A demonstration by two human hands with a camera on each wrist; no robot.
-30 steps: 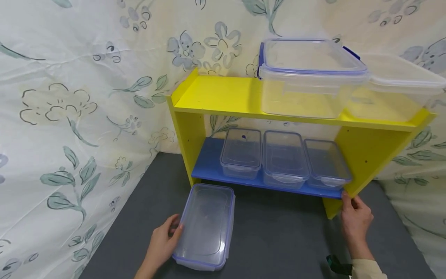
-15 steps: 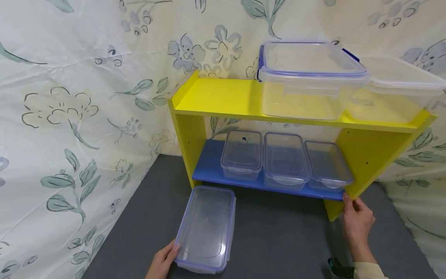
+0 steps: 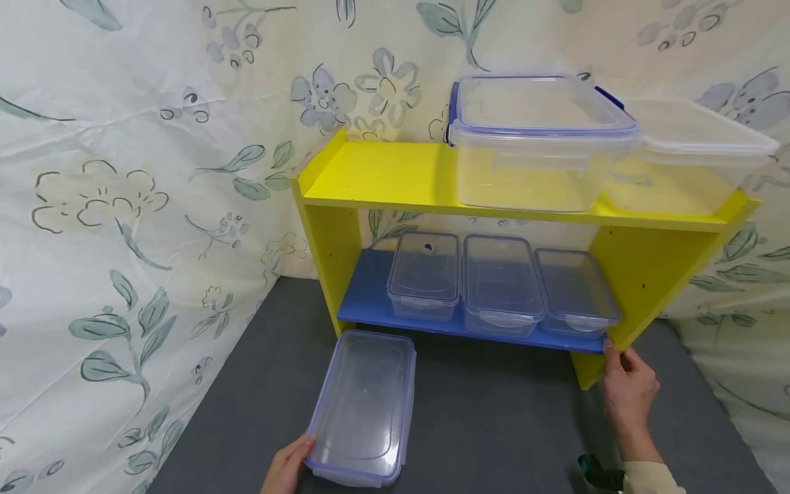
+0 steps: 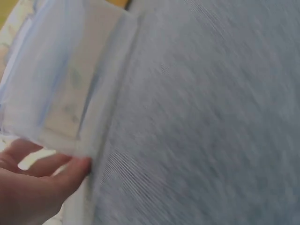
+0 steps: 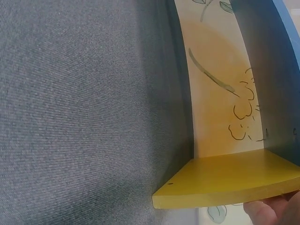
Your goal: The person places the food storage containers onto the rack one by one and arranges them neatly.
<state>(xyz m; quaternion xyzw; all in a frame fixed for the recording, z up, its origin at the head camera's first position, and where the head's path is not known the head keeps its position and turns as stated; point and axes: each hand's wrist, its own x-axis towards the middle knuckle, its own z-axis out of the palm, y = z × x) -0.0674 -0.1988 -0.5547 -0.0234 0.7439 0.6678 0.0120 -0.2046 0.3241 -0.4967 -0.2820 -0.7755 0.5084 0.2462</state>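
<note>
My left hand (image 3: 286,466) is by the left front corner of a flat clear plastic food container (image 3: 364,412) with a blue-rimmed lid, which lies on the dark table. In the left wrist view its fingertips touch the container's side (image 4: 108,89), which is blurred there. My right hand (image 3: 629,391) grips the lower front edge of the right side panel (image 3: 654,274) of a yellow shelf unit, level with its blue board (image 3: 370,309). In the right wrist view only the fingers (image 5: 262,213) of that hand show, under the yellow panel; the rest is out of frame.
Three clear lidded containers (image 3: 426,267) stand side by side on the blue board. On the yellow top board (image 3: 389,171) are a large blue-rimmed container (image 3: 531,165) and a white-lidded one (image 3: 697,130). Floral cloth (image 3: 123,274) covers the walls behind and beside.
My left hand has slid back along the container's left side toward its front corner. The right hand stays on the shelf unit. The container and the shelf look unmoved.
</note>
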